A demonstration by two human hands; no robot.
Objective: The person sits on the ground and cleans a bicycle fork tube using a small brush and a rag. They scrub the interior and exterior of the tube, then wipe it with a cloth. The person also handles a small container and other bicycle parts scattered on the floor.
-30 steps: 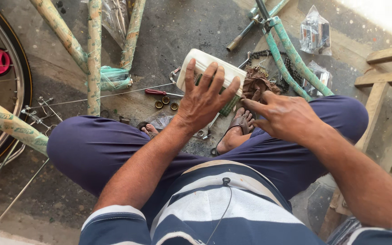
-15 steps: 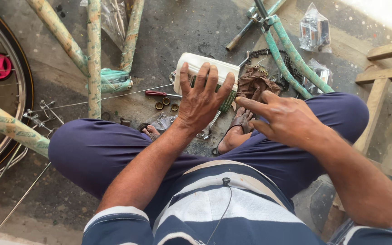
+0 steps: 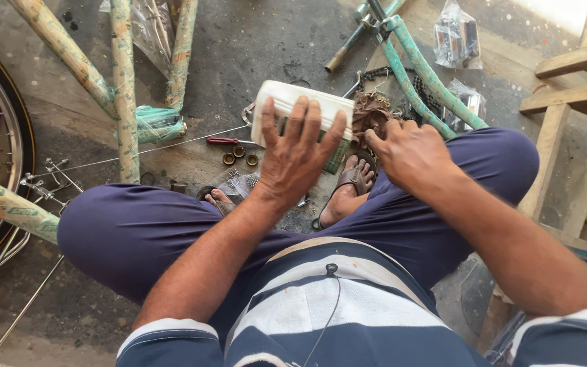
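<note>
Left hand (image 3: pixel 298 158): palm down, fingers (image 3: pixel 310 126) spread wide and laid flat over the white rectangular box (image 3: pixel 287 102); fingertips reach its far edge.
Box position: on the concrete floor just ahead of the crossed legs, under and beyond the left fingers, its left part uncovered.
Box axis: long side runs left to right, tilted slightly down toward the right.
Right hand (image 3: pixel 410 151): knuckles up, fingers curled together at the brown rag (image 3: pixel 369 112) just right of the box; what they pinch cannot be told.
Nearby: red-handled screwdriver (image 3: pixel 227 141) and small metal rings (image 3: pixel 240 155) left of the box; green bicycle frame (image 3: pixel 421 66) beyond.
</note>
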